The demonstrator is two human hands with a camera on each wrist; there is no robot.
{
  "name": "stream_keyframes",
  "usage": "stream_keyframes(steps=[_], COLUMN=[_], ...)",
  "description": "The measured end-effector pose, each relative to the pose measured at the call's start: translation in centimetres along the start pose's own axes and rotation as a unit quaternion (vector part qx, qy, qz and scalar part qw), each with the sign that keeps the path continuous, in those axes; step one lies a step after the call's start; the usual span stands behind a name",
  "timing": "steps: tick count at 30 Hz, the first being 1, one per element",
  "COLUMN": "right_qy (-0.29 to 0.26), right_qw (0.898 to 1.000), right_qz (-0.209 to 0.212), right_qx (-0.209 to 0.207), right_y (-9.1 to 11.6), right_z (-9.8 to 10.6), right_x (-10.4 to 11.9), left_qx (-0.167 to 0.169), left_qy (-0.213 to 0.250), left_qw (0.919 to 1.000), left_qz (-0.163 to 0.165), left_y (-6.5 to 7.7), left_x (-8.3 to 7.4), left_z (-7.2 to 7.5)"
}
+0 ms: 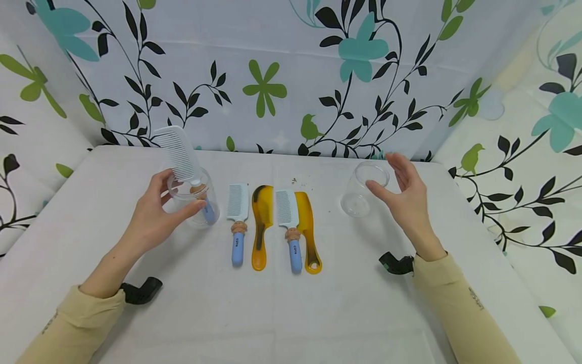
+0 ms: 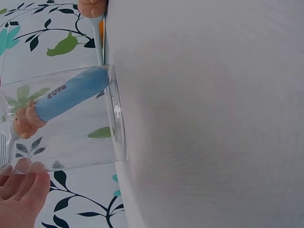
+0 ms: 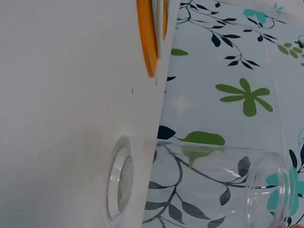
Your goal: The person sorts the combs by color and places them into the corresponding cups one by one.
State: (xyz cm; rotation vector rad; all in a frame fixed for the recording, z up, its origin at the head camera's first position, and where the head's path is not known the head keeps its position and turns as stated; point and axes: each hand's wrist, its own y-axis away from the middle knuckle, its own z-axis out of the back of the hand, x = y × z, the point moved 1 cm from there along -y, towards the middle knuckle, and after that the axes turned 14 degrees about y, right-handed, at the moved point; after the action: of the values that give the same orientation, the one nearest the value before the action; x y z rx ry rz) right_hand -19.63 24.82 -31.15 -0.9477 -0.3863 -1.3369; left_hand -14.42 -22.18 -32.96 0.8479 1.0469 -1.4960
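Note:
In the head view my left hand (image 1: 152,212) holds a clear cup (image 1: 211,189), thumb in front and fingers on its far left side. A comb (image 1: 177,151) with pale teeth and a blue handle leans in that cup, handle down. The left wrist view shows the comb's blue handle (image 2: 71,95) through the cup wall, with fingertips at the rim. A second clear cup (image 1: 356,194) stands upright on the right. Beside it my right hand (image 1: 404,202) is spread, thumb near the rim; whether it touches is unclear.
Between the cups lie a blue-handled comb (image 1: 238,247), an amber comb (image 1: 258,255), another blue-handled comb (image 1: 295,255) and another amber comb (image 1: 309,232). They rest side by side on the white table (image 1: 218,318). A leaf-patterned cloth (image 1: 273,40) hangs behind the table.

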Motion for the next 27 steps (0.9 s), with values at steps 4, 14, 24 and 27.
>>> stream_keyframes(steps=[4, 14, 24, 27], right_qy=[-0.015, -0.025, -0.051, -0.051], right_qw=[0.999, 0.995, 0.992, 0.992], right_qz=[-0.014, -0.059, -0.069, -0.067], right_qx=[0.031, 0.083, 0.089, 0.091], right_y=[-0.1, 0.0, 0.1, 0.1], right_z=[-0.4, -1.8, -2.7, -2.9], right_x=[-1.0, -2.5, -3.3, -3.5], left_qx=[-0.002, -0.014, -0.034, -0.052], left_qy=[-0.002, -0.002, 0.000, -0.001], left_qw=[1.0000, 0.9999, 0.9994, 0.9985], left_qz=[0.001, -0.009, -0.007, -0.013], left_y=[-0.1, -0.1, -0.1, -0.1], left_x=[0.1, 0.5, 0.2, -0.3], left_z=[-0.1, -0.3, -0.4, -0.3])
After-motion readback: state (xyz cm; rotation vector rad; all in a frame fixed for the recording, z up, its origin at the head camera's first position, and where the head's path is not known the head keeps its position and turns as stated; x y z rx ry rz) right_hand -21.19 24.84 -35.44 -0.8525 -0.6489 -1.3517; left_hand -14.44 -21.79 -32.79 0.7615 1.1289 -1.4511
